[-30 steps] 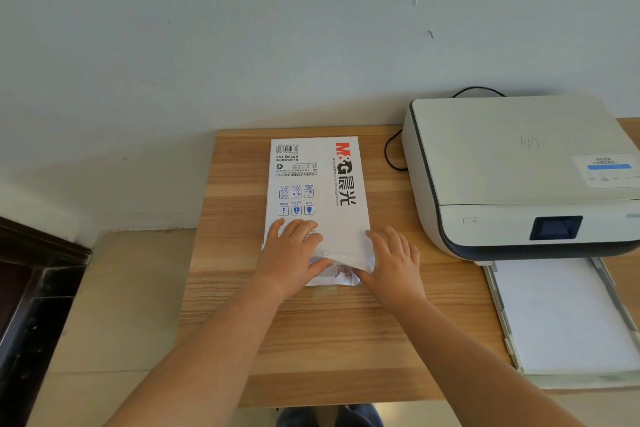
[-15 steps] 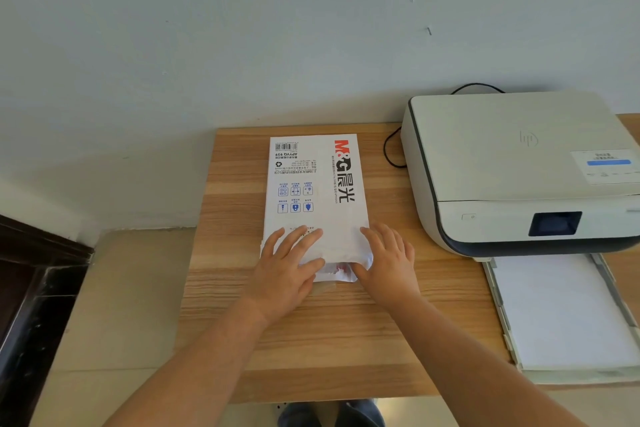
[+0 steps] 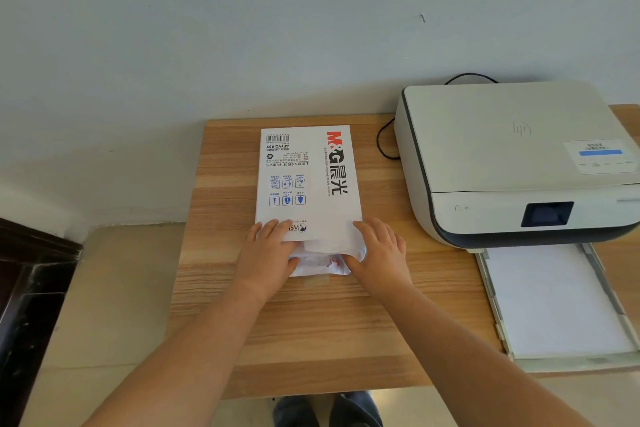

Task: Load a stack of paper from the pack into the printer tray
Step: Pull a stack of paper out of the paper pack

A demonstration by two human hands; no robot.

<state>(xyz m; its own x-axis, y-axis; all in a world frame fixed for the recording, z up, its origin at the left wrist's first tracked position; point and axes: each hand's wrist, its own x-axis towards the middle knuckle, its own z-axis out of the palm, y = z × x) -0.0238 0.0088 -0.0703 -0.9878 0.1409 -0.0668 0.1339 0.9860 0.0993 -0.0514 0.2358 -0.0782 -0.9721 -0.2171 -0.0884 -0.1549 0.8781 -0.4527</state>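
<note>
A white paper pack (image 3: 308,180) with red and black print lies flat on the wooden desk (image 3: 311,322), its crumpled opened end toward me. My left hand (image 3: 268,253) rests on the pack's near left corner, thumb under the wrapper flap. My right hand (image 3: 379,253) grips the near right corner of the wrapper. To the right stands a white printer (image 3: 512,163); its tray (image 3: 554,302) is pulled out toward me with white paper lying in it.
A black cable (image 3: 382,142) loops on the desk between the pack and the printer. The wall stands right behind the desk. Dark furniture (image 3: 31,305) is at the lower left, beyond the desk's left edge.
Both hands have shifted slightly on the pack's near end, and the wrapper flaps there are lifted and more crumpled. The pack and printer have not moved.
</note>
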